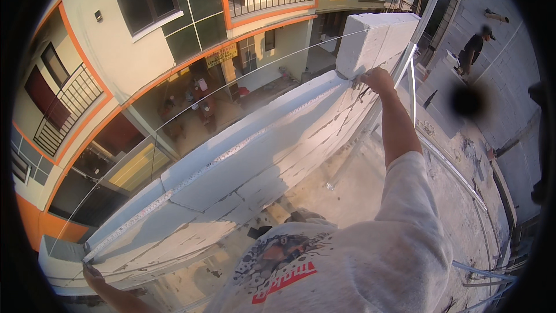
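Note:
A wall of white blocks (249, 168) runs diagonally across the view, a taller block (370, 40) at its far end. A long, narrow, speckled pale strip (243, 138) lies along the wall's upper part. My right hand (376, 81) is closed at the far end, just below the tall block, near the strip's end. My left hand (92, 272) is closed at the strip's near end, low on the left beside another block (63, 249). What exactly each hand grips is too small to make out.
A thin line (191, 105) stretches above the wall. An orange-trimmed building (145, 35) with balconies stands beyond. A person (472, 49) in dark clothes is at the right by a grey block wall (509, 81). Metal rails (452, 171) lean over a dusty floor (353, 191).

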